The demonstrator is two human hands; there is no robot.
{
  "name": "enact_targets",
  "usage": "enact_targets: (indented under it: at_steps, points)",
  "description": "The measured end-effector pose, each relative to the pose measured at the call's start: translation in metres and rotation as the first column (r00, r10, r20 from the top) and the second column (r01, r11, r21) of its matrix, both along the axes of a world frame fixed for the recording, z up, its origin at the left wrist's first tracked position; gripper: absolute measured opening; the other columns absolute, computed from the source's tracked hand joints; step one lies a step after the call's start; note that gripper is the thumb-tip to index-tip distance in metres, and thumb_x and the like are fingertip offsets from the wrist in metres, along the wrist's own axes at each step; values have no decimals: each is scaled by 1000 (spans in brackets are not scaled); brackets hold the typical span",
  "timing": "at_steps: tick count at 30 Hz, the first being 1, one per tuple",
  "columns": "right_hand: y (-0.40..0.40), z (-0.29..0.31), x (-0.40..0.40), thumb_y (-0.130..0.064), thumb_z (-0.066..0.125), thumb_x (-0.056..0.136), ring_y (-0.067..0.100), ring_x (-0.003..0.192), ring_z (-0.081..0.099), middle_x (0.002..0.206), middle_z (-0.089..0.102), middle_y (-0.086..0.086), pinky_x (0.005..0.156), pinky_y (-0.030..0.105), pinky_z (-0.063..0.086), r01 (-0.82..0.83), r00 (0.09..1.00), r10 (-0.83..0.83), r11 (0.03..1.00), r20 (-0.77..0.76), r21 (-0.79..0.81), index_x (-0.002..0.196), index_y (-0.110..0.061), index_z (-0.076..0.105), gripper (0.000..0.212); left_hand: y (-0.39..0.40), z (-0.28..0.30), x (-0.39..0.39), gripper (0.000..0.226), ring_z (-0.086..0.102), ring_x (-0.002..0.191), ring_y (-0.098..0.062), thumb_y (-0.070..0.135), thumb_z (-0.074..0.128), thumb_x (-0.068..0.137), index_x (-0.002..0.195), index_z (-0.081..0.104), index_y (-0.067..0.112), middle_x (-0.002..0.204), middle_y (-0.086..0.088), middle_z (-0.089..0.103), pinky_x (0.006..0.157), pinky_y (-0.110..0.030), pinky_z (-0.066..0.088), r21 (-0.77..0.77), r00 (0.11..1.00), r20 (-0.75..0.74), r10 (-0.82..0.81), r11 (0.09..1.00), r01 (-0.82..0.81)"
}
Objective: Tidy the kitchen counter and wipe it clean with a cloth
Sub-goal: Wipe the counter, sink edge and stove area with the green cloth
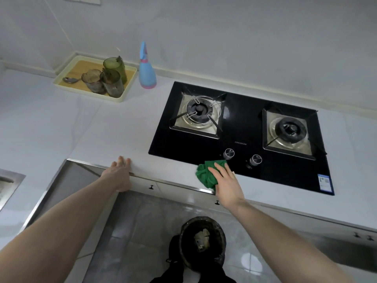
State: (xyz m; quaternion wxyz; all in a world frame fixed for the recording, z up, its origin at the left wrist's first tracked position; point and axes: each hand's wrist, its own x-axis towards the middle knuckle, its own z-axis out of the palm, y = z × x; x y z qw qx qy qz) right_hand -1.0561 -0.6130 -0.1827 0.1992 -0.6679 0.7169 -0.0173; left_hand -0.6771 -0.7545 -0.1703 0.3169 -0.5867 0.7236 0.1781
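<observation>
A crumpled green cloth (pixel 206 172) lies at the front edge of the white counter (pixel 114 127), overlapping the front left corner of the black gas hob (pixel 240 129). My right hand (pixel 226 184) presses flat on the cloth, fingers straight and pointing towards the left knob (pixel 228 153). My left hand (pixel 120 172) rests on the counter's front edge with its fingers straight. A blue spray bottle (pixel 147 72) stands at the back by the wall. A cream tray (pixel 65 83) at the back left holds three tinted cups (pixel 112 82) and a spoon (pixel 70 80).
The hob has two burners (pixel 199 111) and a second knob (pixel 255 159). A dark bin (pixel 202 242) with rubbish stands on the tiled floor below the counter edge. A steel sink corner (pixel 8 182) shows at far left. Cabinet handles (pixel 151 187) sit under the counter.
</observation>
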Motion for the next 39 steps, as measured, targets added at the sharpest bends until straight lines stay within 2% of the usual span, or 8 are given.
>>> enact_targets:
  at_steps: [4,10,13,18,28,32,35,39]
  points:
    - [52,0,-57,-7,51,94,25,155,8,165,19,-6,123,39,27,210,978,-210,977,-16,20,156,-29,30,68,3,8,-1,75,44,125,-30,16,57,75,141,21,15,141,-9,22,97,-43,52,-25,1000,-29,2,1000,-3]
    - [78,20,-100,6,50,84,30,131,49,146,52,9,108,35,42,545,837,-543,839,63,-4,142,-14,53,62,6,27,-18,77,55,121,-30,25,49,71,145,30,12,145,-8,32,90,-38,52,-2,994,-69,84,996,-84]
    - [71,29,-82,9,47,83,30,122,56,140,57,7,101,33,46,566,817,-549,822,177,-58,138,-15,56,61,14,27,-28,86,55,125,-29,26,48,72,153,22,9,157,-7,25,95,-36,52,12,994,-72,87,996,-86]
    - [27,34,-18,9,46,83,21,123,55,140,54,-3,103,25,42,412,875,-352,902,332,-129,138,-21,55,63,22,35,-28,82,55,122,-29,24,50,73,150,26,12,154,-5,25,93,-37,52,13,993,-101,58,998,-57]
    - [-98,32,105,5,49,85,18,129,50,143,51,-5,111,38,43,155,930,-74,967,361,-200,142,-23,50,63,25,33,-22,89,43,136,-28,18,56,80,157,11,15,165,-5,6,102,-40,49,-1,993,-113,23,1000,-24]
    - [-150,35,149,3,54,86,21,136,42,149,46,1,114,38,37,-18,943,82,981,321,-195,146,-20,46,65,25,29,-22,95,29,148,-25,12,55,82,161,2,19,169,-3,-6,109,-39,46,-1,994,-106,37,999,-37]
    - [-183,35,185,4,65,83,23,139,38,150,44,2,117,38,33,-183,940,221,969,259,-163,149,-20,43,74,23,25,-20,97,30,147,-23,13,55,84,162,-2,22,169,-2,-10,105,-36,49,-11,994,-105,27,1000,-29]
    - [-208,18,226,-3,69,83,30,149,20,160,31,-1,121,49,24,-455,890,454,890,30,37,155,-26,31,85,25,14,-13,102,11,156,-22,13,53,82,161,-10,25,168,2,-18,110,-36,44,-6,992,-122,35,999,-36]
